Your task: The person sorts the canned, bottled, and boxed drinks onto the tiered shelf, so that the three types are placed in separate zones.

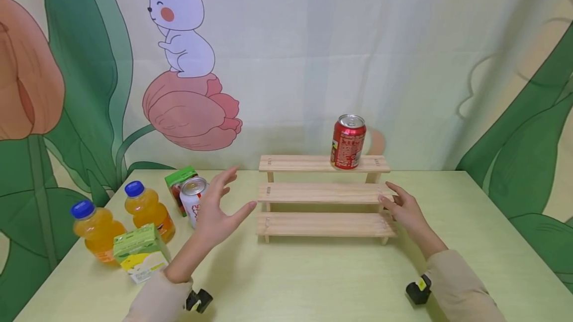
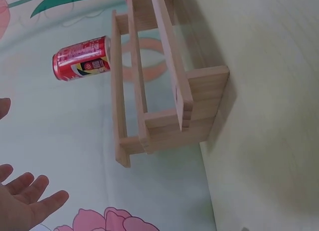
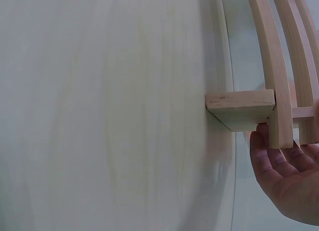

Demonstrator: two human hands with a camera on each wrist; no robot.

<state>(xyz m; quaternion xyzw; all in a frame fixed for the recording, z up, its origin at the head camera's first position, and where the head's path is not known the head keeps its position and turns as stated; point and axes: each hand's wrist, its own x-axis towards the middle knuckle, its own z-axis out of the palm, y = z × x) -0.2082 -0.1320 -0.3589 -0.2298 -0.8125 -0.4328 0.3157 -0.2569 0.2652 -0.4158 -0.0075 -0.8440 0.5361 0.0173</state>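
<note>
A light wooden three-tier display shelf stands on the table. On its top tier, toward the right end, a red drink can is upright. My right hand holds the shelf's right end at the middle and lower tiers; in the right wrist view the fingers bend round the tier ends, and the thumb is hidden there. My left hand is raised left of the shelf with fingers and thumb spread, holding nothing. Behind it, partly covered, stands a white drink can.
On the table's left are two orange juice bottles with blue caps, a green-and-yellow drink carton and a green-and-red carton. A printed curtain hangs behind the table.
</note>
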